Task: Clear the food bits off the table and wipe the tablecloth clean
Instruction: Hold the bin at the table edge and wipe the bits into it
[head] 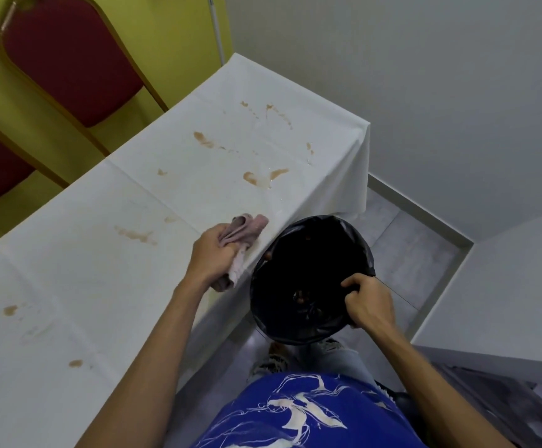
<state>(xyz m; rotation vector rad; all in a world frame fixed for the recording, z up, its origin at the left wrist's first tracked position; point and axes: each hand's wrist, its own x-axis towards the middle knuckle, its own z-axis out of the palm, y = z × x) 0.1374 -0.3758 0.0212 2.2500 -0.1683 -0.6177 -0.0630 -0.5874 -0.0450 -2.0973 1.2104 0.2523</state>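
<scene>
A white tablecloth (108, 279) covers a long table and carries several brown smears (253, 177). My left hand (213, 253) is shut on a bunched pinkish cloth (247, 232) at the table's near edge. Right beside that edge is a bin lined with a black bag (302, 253), tilted toward the table. My right hand (368, 302) grips the bin's rim on its right side. A few brown food bits (301, 296) lie inside the bin.
Two red chairs with gold frames (69, 59) stand beyond the table against a yellow wall. White walls close the corner on the right. Grey floor tiles (408, 253) lie between table and wall.
</scene>
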